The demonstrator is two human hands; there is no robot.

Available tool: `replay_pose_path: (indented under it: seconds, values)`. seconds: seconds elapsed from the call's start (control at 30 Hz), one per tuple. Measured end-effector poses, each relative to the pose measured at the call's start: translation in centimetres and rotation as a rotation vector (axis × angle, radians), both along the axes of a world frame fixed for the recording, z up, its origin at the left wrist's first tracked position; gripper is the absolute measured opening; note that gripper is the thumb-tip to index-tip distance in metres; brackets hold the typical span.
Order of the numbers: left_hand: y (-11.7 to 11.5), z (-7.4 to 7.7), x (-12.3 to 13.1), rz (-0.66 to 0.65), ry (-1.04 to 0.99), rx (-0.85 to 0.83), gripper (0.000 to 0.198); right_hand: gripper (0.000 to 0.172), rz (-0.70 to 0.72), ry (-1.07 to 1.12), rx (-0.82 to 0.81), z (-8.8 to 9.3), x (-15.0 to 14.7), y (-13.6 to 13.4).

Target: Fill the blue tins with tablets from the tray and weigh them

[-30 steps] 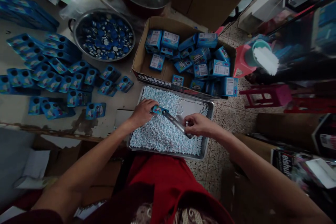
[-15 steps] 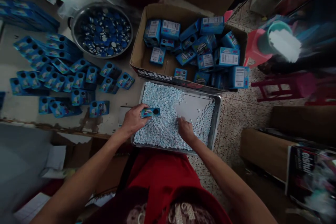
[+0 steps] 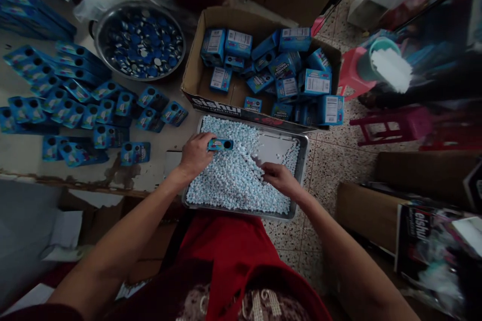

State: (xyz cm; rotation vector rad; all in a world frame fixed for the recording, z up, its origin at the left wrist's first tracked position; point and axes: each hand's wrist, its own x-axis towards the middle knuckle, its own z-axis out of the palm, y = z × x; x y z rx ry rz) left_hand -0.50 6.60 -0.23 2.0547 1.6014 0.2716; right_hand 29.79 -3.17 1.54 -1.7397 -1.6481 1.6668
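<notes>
My left hand (image 3: 197,153) is closed on a small blue candy box (image 3: 220,145), held over the left part of a metal tray (image 3: 303,160). A dark round hole shows in the box's upturned side. Small pale blue and white round candies (image 3: 229,180) fill much of the tray, heaped toward the middle. On the right, my right hand (image 3: 280,178) reaches into the edge of that heap. Its fingers are curled together, their tips hidden among the candies, so whatever they hold cannot be made out.
Behind the tray stands a cardboard carton (image 3: 192,75) of blue boxes. Many similar boxes (image 3: 107,113) with round holes cover the table at left, beside a metal bowl (image 3: 98,45) of blue and silver round pieces. A magenta stool (image 3: 395,125) stands right, near cardboard boxes (image 3: 369,215).
My right hand has shifted within the tray, and the candies are now piled higher in the middle. The blue box in my left hand has moved slightly away from me. The view has shifted a little.
</notes>
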Motion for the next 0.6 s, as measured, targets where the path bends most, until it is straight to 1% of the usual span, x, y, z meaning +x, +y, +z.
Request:
replay_pose_path:
  seconds: [0.07, 0.13, 0.23, 0.3, 0.4, 0.6]
  values:
    - [0.2, 0.1, 0.5, -0.028, -0.026, 0.004, 0.032, 0.02, 0.072, -0.014, -0.018, 2.2, 0.1, 1.3]
    - [0.3, 0.1, 1.0, -0.068, -0.032, 0.003, 0.034, 0.016, 0.141, -0.068, -0.031, 3.9, 0.0, 2.7]
    - [0.3, 0.2, 1.3, -0.127, -0.021, 0.001, 0.037, 0.013, 0.213, -0.164, -0.064, 5.9, -0.5, 4.4]
    - [0.2, 0.2, 1.4, -0.148, -0.02, -0.014, 0.037, 0.013, 0.245, -0.191, -0.099, 7.0, -0.9, 5.1]
    - [0.1, 0.1, 1.3, -0.153, -0.026, -0.04, 0.039, 0.015, 0.255, -0.185, -0.163, 7.9, -1.4, 5.8]
    - [-0.2, -0.6, 1.0, -0.157, -0.066, -0.041, 0.041, 0.013, 0.202, -0.148, -0.277, 8.0, -2.2, 6.8]
